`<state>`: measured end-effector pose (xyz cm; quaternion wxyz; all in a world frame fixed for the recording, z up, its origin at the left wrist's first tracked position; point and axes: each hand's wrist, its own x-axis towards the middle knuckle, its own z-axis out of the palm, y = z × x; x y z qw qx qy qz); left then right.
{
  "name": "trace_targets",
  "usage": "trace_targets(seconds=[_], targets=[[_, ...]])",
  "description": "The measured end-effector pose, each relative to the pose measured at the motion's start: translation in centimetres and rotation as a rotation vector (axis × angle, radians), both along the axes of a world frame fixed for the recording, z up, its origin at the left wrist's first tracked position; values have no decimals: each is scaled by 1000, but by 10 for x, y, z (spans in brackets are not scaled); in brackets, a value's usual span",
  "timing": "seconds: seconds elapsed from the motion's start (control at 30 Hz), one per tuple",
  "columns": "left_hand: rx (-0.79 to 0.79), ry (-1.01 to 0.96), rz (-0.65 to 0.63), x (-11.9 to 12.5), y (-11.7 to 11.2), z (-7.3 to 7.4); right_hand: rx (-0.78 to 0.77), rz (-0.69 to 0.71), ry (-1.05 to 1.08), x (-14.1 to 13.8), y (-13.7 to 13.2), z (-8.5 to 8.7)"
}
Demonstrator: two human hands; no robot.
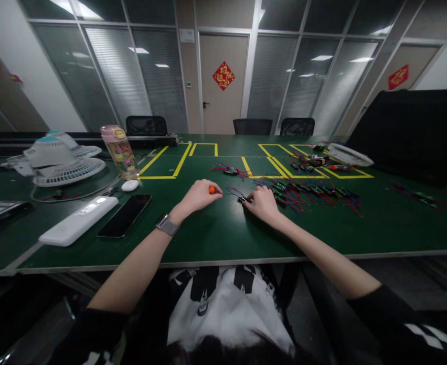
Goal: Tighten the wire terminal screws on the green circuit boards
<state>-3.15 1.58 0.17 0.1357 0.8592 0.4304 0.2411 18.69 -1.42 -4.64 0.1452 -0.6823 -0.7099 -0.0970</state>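
A small board point(240, 199) is pinched between thumb and finger of the right hand point(264, 204), at the middle of the green table point(208, 241); whether it is lifted cannot be told. Just to its left, an orange piece point(212, 190) is gripped by the curled left hand point(196, 195). Wired boards point(314, 190) are strewn to the right, and a wired cluster point(229, 170) is placed farther off. Beyond, outlines are marked in yellow tape point(157, 177). On the left, a phone point(125, 217), a white bar point(79, 221), a bottle point(120, 152) and a fan point(69, 173) are set.
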Motion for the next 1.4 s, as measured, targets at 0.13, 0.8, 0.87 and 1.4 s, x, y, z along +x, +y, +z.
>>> trace_targets(seconds=[0.13,0.8,0.87,1.4], targets=[[-42,26,-4,1,-2,-2,-6,-131,-85,16,1,2],[159,310,150,60,56,-14,195,-123,-237,36,3,-12],[156,337,162,69,75,-17,200,-102,-261,33,3,-12],[178,498,154,87,64,-32,267,20,-228,25,-7,-12]])
